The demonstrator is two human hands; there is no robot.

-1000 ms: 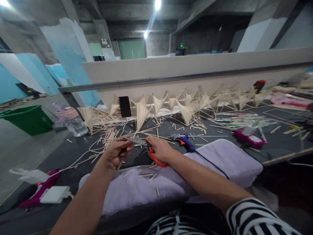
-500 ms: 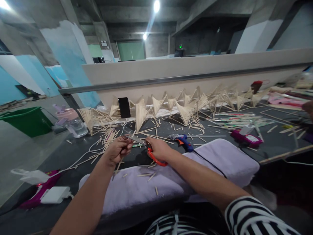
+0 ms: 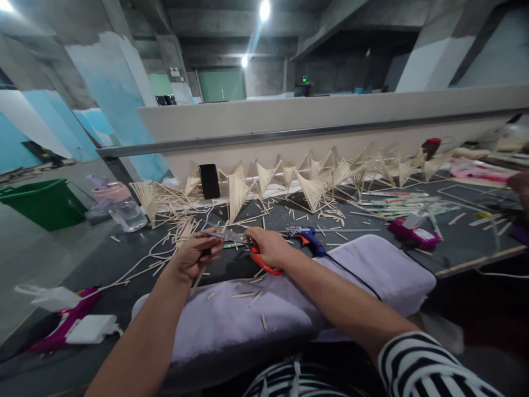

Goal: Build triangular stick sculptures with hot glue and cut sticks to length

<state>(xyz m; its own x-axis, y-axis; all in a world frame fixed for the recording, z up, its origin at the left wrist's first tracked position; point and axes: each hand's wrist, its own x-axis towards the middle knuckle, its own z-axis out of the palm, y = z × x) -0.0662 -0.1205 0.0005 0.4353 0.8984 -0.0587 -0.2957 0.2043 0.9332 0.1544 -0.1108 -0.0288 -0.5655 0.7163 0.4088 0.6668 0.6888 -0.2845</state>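
My right hand (image 3: 268, 248) is closed round the orange handles of a pair of scissors (image 3: 231, 237), whose blades point left toward my left hand (image 3: 198, 253). The fingers of my left hand are pinched on thin wooden sticks (image 3: 197, 280), which stick out below the palm; the scissor tips reach its fingertips. Below both hands lies a pale purple cushion (image 3: 243, 314) with several short stick pieces on it. To the right of my right hand rests a blue glue gun (image 3: 312, 241).
Fan-shaped stick models (image 3: 237, 196) line the table's back, beside an upright black phone (image 3: 209, 181). A water bottle (image 3: 128, 212) and a purple power strip (image 3: 66, 325) are on the left, another strip (image 3: 414, 234) on the right. At the far right edge, a person's hand (image 3: 519, 184) shows.
The scissor blades are slightly closer together, and the right hand's grip on the handles has shifted a little. At the far right, the other person's hand has moved slightly.
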